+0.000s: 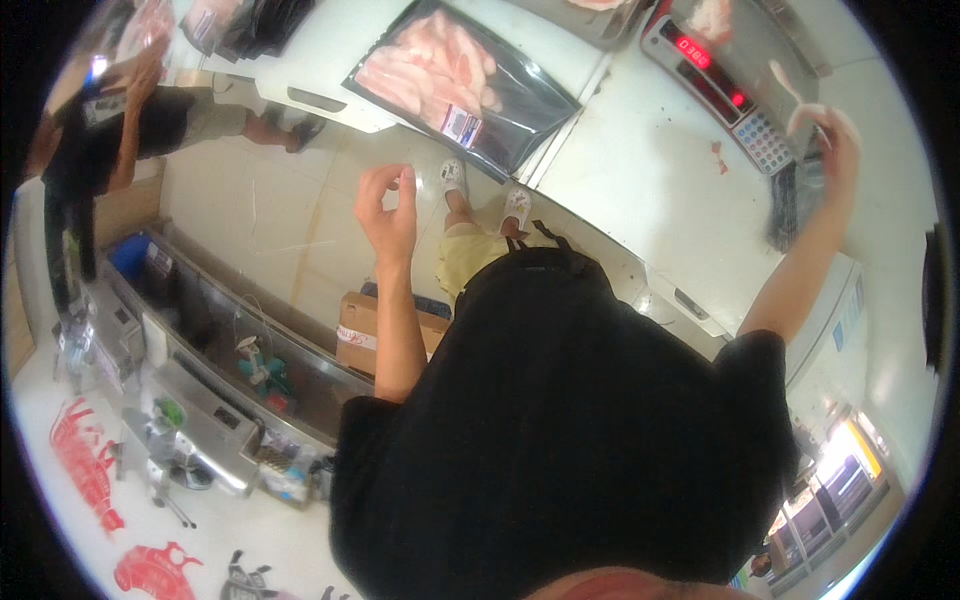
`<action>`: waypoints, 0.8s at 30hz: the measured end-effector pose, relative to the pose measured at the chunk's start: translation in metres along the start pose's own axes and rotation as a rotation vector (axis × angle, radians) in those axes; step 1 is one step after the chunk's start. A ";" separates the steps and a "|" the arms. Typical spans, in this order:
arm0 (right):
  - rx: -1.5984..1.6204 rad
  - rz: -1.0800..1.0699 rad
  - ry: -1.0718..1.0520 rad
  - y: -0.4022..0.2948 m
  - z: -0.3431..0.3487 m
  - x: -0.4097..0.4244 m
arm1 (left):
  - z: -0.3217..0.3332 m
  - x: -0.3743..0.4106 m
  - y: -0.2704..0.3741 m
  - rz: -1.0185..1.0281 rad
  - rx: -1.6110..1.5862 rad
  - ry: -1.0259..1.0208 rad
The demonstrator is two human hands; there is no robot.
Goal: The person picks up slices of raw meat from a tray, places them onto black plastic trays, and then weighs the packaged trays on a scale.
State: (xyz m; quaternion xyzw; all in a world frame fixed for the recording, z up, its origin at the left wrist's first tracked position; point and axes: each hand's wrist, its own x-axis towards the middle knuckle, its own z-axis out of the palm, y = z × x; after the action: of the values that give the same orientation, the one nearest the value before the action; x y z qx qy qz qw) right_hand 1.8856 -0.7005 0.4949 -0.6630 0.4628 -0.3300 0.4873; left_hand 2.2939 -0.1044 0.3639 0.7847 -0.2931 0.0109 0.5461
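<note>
My left hand [386, 210] hangs over the tiled floor and holds nothing. Its fingers curl loosely, with a gap between thumb and palm. On the right, my right hand [836, 142] is raised beside a digital weighing scale [720, 90] with a red lit display and a keypad. A thin pale strip of raw meat [806, 116], blurred, is in its fingers; the exact grip is partly hidden. Ahead of me, a black tray or bag of raw meat slices [435, 67] under clear film, bearing a printed label [461, 126], lies on the white counter [637, 150].
A meat scrap [718, 157] lies near the keypad, by a stack of black plastic film [784, 206]. More packed meat [206, 19] is at upper left, where another person [105, 127] stands. A cardboard box [356, 330] and a metal-edged counter [247, 322] are at left.
</note>
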 end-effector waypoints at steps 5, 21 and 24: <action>-0.069 -0.066 0.242 0.001 -0.008 -0.021 | 0.000 -0.017 -0.012 -0.084 0.040 -0.007; 0.624 0.155 -0.301 -0.041 0.035 -0.078 | 0.017 -0.045 0.005 -0.041 0.089 -0.247; 0.813 0.044 -0.515 -0.045 0.028 -0.089 | 0.018 -0.055 0.002 -0.050 0.074 -0.268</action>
State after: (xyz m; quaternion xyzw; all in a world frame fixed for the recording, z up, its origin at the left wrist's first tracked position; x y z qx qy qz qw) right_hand 1.8919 -0.6038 0.5306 -0.4689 0.1744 -0.2987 0.8127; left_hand 2.2423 -0.0959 0.3402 0.8057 -0.3433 -0.0966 0.4730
